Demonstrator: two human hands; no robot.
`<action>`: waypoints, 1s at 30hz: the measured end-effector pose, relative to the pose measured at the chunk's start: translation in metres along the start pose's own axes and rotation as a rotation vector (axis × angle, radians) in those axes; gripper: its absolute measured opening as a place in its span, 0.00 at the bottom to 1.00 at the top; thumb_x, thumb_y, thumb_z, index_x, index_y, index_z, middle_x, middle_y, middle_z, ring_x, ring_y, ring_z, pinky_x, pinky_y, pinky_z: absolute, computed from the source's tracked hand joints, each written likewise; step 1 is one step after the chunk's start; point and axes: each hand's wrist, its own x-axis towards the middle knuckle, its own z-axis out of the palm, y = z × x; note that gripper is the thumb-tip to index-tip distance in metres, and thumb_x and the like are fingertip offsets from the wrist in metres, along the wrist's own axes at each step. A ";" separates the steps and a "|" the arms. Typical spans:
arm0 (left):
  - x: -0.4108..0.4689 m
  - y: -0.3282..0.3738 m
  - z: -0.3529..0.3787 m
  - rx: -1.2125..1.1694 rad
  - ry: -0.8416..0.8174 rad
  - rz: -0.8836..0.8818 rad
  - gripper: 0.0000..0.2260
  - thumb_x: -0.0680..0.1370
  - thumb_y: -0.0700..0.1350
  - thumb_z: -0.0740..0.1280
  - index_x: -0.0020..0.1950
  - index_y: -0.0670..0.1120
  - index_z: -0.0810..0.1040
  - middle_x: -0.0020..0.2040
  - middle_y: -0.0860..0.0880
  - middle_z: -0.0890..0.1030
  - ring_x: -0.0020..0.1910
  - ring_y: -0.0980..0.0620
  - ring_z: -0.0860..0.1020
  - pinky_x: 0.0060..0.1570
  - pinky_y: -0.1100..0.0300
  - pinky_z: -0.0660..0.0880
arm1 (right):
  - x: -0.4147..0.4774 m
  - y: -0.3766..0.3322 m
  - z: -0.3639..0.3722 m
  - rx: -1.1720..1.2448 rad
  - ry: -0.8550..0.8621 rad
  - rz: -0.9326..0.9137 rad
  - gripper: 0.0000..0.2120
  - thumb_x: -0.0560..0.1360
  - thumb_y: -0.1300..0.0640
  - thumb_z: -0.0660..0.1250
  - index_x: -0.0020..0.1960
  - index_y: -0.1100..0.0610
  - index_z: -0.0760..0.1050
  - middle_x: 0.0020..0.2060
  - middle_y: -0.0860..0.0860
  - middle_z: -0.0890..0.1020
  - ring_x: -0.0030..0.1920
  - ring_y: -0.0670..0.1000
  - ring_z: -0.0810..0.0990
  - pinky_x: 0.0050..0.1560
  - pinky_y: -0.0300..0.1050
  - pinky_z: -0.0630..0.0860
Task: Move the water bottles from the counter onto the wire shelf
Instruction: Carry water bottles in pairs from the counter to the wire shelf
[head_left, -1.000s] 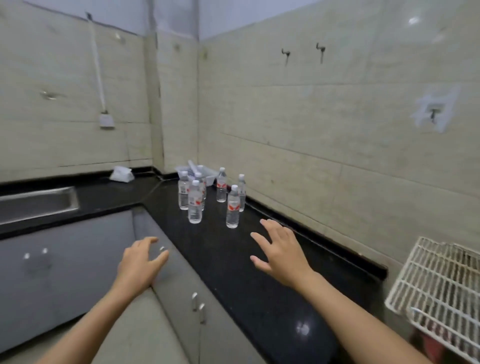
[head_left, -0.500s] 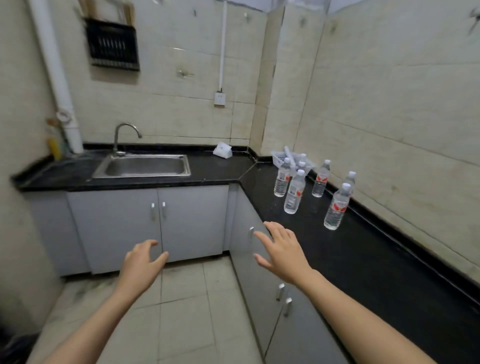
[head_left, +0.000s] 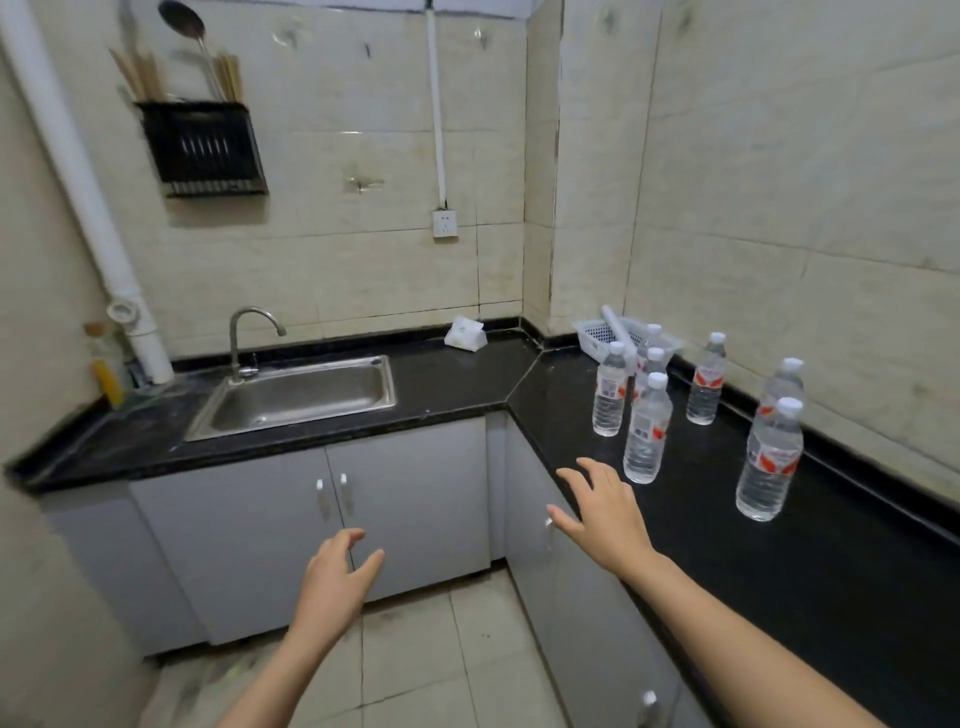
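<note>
Both hands (head_left: 605, 512) empty (fingers spread) near bottles (head_left: 647, 428).

- I see the left hand (head_left: 336, 576) held low, palm down, fingers loosely curled and apart, thumb spread; it grips nothing.
- Left forearm bare, rising from the bottom edge.
- Right hand (head_left: 605, 506) extended further forward, palm down, fingers splayed, empty.
- Right forearm bare, entering from the lower right corner.
</note>
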 end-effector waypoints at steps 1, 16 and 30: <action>0.017 0.004 0.005 -0.001 0.006 -0.006 0.18 0.76 0.45 0.64 0.64 0.41 0.71 0.65 0.41 0.72 0.65 0.44 0.69 0.64 0.50 0.66 | 0.014 0.007 0.004 0.002 -0.014 0.020 0.26 0.76 0.45 0.59 0.71 0.55 0.63 0.71 0.57 0.62 0.73 0.55 0.59 0.68 0.51 0.60; 0.172 -0.013 0.102 -0.148 -0.124 -0.108 0.15 0.75 0.40 0.65 0.61 0.37 0.72 0.63 0.39 0.74 0.61 0.41 0.72 0.60 0.51 0.67 | 0.125 0.056 0.094 0.085 -0.218 0.255 0.26 0.76 0.45 0.58 0.71 0.53 0.61 0.72 0.53 0.61 0.73 0.52 0.57 0.70 0.49 0.59; 0.416 0.001 0.164 -0.226 -0.430 0.048 0.16 0.76 0.40 0.64 0.62 0.37 0.71 0.64 0.38 0.73 0.63 0.41 0.71 0.62 0.50 0.66 | 0.262 0.056 0.152 0.061 -0.123 0.670 0.25 0.76 0.46 0.60 0.69 0.52 0.63 0.69 0.52 0.64 0.70 0.52 0.60 0.69 0.48 0.61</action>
